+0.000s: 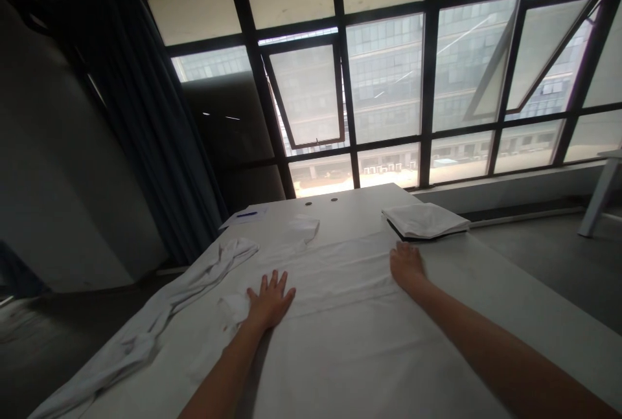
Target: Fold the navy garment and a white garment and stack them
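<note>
A white cloth [340, 354] lies spread over the table in front of me, with creases and a folded band across its far part. On its left edge my left hand [270, 302] rests flat, fingers spread. Curled fingers of my right hand [407, 266] close on the cloth's far right corner; the fingertips are partly hidden. A small crumpled white piece [235, 307] lies just left of my left hand. Beyond my right hand is a folded white cloth [426, 219] on something dark and flat.
Along the left edge of the white table [359, 197] stretches a bunched white cloth [177, 299]. A small white piece [305, 227] and a blue pen [247, 214] on paper lie farther back. Windows, two tilted open, stand behind; a dark blue curtain [146, 114] hangs left.
</note>
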A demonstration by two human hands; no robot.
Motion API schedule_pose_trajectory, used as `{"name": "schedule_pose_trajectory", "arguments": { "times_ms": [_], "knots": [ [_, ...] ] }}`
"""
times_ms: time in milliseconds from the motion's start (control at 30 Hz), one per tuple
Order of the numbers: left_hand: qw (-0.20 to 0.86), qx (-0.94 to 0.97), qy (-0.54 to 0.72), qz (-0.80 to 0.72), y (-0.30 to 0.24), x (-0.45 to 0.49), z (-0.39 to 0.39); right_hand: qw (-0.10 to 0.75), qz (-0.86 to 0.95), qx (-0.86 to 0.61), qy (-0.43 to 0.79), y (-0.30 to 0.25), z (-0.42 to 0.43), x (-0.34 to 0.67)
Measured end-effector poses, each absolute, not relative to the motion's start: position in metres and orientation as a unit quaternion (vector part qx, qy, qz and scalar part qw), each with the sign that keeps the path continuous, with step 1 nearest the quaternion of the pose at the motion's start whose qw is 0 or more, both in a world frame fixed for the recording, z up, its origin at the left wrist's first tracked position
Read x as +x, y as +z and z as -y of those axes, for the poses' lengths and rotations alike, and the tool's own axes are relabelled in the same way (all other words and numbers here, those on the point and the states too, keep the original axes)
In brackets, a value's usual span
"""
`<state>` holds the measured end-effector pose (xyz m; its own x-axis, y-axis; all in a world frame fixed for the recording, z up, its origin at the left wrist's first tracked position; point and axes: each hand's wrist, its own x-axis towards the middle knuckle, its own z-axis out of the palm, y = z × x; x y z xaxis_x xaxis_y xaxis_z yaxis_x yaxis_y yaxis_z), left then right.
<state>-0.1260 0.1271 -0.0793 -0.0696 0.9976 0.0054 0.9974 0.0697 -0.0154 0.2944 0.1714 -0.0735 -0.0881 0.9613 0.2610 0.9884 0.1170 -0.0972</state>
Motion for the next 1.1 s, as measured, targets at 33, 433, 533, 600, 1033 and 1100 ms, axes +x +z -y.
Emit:
{"name": "schedule_pose_trajectory", "arguments": {
  "times_ms": [33, 433, 533, 600, 1033, 1100],
  "knots": [
    [0.006, -0.683, 0.002, 0.731, -0.079, -0.125, -0.127, 0.127, 0.761, -0.635, -0.038, -0.074, -0.169, 0.275],
    [0.011, -0.703, -0.022, 0.710, -0.071, -0.128, -0.115, 0.071, 0.826, -0.554, 0.072, -0.090, -0.176, 0.236],
    [0.023, -0.703, -0.033, 0.710, -0.066, -0.125, -0.112, 0.079, 0.789, -0.607, 0.047, -0.085, -0.180, 0.294],
    [0.037, -0.708, -0.046, 0.704, -0.061, -0.121, -0.107, 0.097, 0.777, -0.622, 0.019, -0.082, -0.175, 0.321],
    [-0.026, -0.823, -0.042, 0.566, -0.077, -0.026, -0.017, 0.174, 0.856, -0.486, 0.036, -0.089, -0.054, 0.225],
    [-0.036, -0.829, -0.037, 0.557, -0.078, -0.033, -0.009, 0.158, 0.873, -0.456, 0.070, -0.090, -0.040, 0.226]
  ]
}}
